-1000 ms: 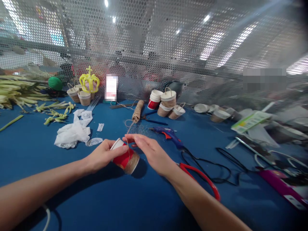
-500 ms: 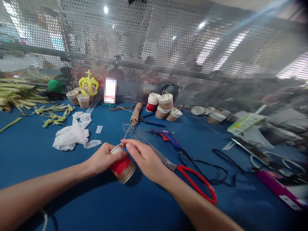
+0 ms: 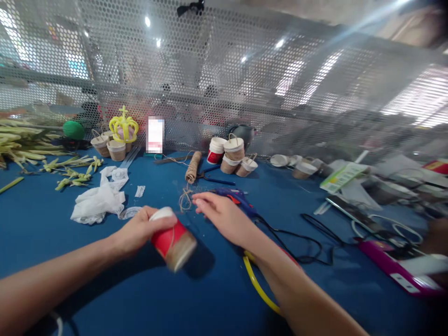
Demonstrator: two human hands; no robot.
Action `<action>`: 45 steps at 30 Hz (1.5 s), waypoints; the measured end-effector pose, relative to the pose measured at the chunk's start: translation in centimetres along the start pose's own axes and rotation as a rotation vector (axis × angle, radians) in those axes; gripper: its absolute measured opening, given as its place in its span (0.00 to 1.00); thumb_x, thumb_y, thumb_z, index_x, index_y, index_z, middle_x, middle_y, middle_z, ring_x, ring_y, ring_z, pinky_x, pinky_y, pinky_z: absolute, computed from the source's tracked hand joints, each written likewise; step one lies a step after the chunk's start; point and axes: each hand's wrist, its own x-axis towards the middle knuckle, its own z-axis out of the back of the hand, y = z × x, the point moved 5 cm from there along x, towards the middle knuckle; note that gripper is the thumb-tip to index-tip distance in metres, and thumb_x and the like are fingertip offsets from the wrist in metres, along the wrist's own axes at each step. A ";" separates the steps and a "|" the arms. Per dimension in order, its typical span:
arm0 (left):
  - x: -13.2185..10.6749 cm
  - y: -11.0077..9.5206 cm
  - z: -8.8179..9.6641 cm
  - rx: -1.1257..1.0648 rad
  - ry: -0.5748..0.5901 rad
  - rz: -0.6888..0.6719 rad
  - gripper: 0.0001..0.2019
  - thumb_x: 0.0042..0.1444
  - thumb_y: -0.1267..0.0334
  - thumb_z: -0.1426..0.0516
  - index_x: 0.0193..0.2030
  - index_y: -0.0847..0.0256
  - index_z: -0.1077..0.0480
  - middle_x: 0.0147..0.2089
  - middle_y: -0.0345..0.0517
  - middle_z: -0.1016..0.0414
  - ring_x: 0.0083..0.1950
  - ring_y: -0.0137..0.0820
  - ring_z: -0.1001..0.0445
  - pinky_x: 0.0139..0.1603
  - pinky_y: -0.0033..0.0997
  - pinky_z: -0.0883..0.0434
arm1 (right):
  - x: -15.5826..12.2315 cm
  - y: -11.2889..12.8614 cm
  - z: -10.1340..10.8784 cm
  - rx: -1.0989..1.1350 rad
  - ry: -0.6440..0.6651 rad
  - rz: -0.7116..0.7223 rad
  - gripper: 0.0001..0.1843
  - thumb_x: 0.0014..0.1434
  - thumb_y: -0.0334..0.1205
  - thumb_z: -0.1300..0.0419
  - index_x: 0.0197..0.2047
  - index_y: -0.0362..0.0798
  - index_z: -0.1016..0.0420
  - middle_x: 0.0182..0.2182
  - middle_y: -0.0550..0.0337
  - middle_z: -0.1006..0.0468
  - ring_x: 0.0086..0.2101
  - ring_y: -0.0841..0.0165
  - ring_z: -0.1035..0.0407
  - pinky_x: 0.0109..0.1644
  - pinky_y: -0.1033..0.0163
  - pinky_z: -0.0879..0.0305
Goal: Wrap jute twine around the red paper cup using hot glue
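Observation:
My left hand (image 3: 138, 229) is closed round a red paper cup (image 3: 171, 240) lying tilted on its side, its bottom end wrapped in brown twine. My right hand (image 3: 224, 215) reaches forward over the blue table (image 3: 52, 247), its fingers pinched near a loose tangle of twine (image 3: 185, 199). That twine runs back to a twine spool (image 3: 192, 167). A blue glue gun (image 3: 236, 196) lies just beyond my right hand. Whether the pinch holds the strand is blurred.
Twine-wrapped cups (image 3: 234, 156) and a yellow crown (image 3: 123, 128) stand by the mesh wall. White crumpled paper (image 3: 98, 200) and green leaf strips (image 3: 73, 170) lie to the left. Black cords (image 3: 308, 233), a yellow tube (image 3: 259, 287) and a purple tool (image 3: 392, 261) lie to the right.
My right hand has left the cup and moved forward towards the loose twine and glue gun. My left hand has drawn the cup nearer and tipped it. The scissors are now under my right arm.

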 end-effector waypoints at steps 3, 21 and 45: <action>1.0 -0.1 2.0 0.002 -0.244 -0.098 0.17 0.41 0.52 0.41 0.18 0.67 0.35 0.17 0.38 0.36 0.19 0.22 0.41 0.22 0.22 0.44 | -0.5 0.4 3.8 -0.183 -0.168 -0.039 0.15 0.56 0.41 0.49 0.44 0.44 0.30 0.37 0.53 0.23 0.36 0.66 0.28 0.39 0.64 0.35; 1.6 0.2 1.6 0.513 -0.187 -0.077 0.21 0.47 0.47 0.50 0.16 0.62 0.46 0.16 0.34 0.49 0.19 0.21 0.52 0.18 0.22 0.53 | 1.4 -11.1 7.4 -0.401 -0.257 -0.485 0.12 0.47 0.33 0.44 0.38 0.41 0.31 0.25 0.52 0.24 0.29 0.63 0.29 0.30 0.64 0.37; 1.9 0.7 1.7 0.458 -0.145 -0.114 0.20 0.52 0.50 0.51 0.22 0.66 0.33 0.19 0.37 0.41 0.21 0.23 0.46 0.21 0.22 0.48 | -4.1 -1.1 0.9 -0.087 -0.007 0.045 0.06 0.50 0.40 0.45 0.26 0.48 0.31 0.13 0.68 0.33 0.16 0.72 0.36 0.18 0.69 0.40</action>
